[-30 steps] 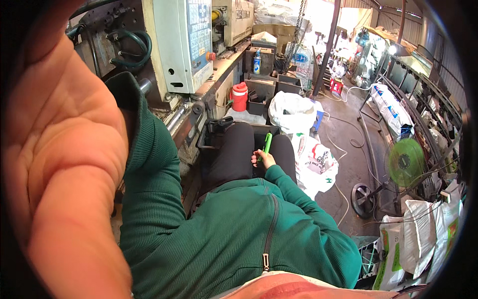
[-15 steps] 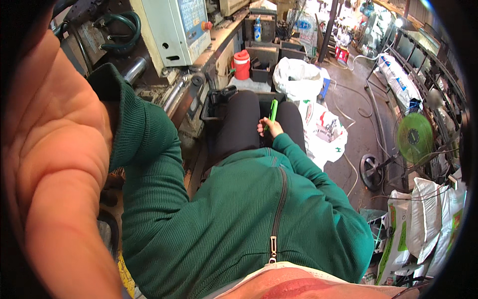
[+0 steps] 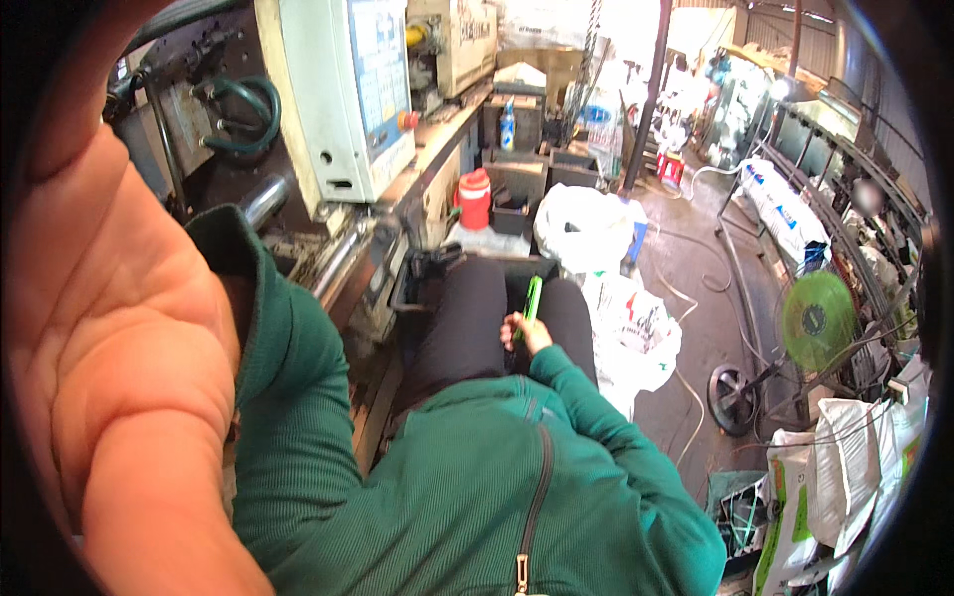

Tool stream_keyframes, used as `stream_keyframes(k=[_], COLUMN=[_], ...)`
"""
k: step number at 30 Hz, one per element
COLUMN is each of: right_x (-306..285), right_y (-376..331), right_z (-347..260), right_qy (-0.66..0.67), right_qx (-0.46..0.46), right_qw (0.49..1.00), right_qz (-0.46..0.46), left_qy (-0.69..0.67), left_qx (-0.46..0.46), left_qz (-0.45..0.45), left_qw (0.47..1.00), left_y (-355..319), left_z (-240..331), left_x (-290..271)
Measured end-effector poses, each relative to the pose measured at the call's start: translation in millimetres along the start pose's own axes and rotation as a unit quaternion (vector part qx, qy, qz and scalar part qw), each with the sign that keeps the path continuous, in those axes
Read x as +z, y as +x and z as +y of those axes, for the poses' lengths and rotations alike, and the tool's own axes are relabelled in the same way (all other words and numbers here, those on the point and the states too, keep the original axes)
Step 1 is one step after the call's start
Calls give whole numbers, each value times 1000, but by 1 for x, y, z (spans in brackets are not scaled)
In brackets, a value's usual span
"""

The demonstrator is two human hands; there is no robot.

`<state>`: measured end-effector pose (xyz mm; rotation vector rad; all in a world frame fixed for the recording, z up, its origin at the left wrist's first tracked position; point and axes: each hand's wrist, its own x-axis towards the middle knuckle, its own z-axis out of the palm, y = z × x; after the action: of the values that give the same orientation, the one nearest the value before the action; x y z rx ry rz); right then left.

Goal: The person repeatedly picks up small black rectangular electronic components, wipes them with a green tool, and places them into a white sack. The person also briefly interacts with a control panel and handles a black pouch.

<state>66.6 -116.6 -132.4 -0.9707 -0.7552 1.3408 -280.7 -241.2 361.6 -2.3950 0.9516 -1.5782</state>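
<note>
My left hand (image 3: pixel 139 328) fills the left side of the head view, very close to the camera. Its palm is bare and its thumb is stretched out and apart from the fingers; the fingertips run out of the picture. In my lap, my right hand (image 3: pixel 530 332) is closed around a slim bright green utility knife (image 3: pixel 534 296), which points up and away from me between my thighs. The knife's lower end is hidden in the fist, and no blade can be made out.
A machine with a control box (image 3: pixel 343 99) stands at the left. Ahead are a red jug (image 3: pixel 474 202), dark bins (image 3: pixel 516 181) and white sacks (image 3: pixel 586 228). On the right are a green fan (image 3: pixel 817 320), a metal rack (image 3: pixel 845 149) and stacked bags (image 3: pixel 845 477). Hoses cross the floor.
The view has tilted upward, so the lap, machine and sacks sit lower in the picture. My left hand stays close to the camera; my right hand keeps its hold on the knife.
</note>
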Motion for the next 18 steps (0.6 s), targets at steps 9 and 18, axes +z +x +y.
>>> stream_keyframes(k=[9, 18], right_x=[6, 18], right_y=[-10, -5], right_z=[-6, -30], right_qy=[0, 23], right_qx=[15, 14], right_qw=[1000, 1000], right_qz=[14, 15], left_qy=[6, 30], left_qx=[1, -27], left_qz=[-3, -39], left_qw=[1000, 998], left_y=[-7, 10], left_z=[-4, -28], left_x=[6, 1])
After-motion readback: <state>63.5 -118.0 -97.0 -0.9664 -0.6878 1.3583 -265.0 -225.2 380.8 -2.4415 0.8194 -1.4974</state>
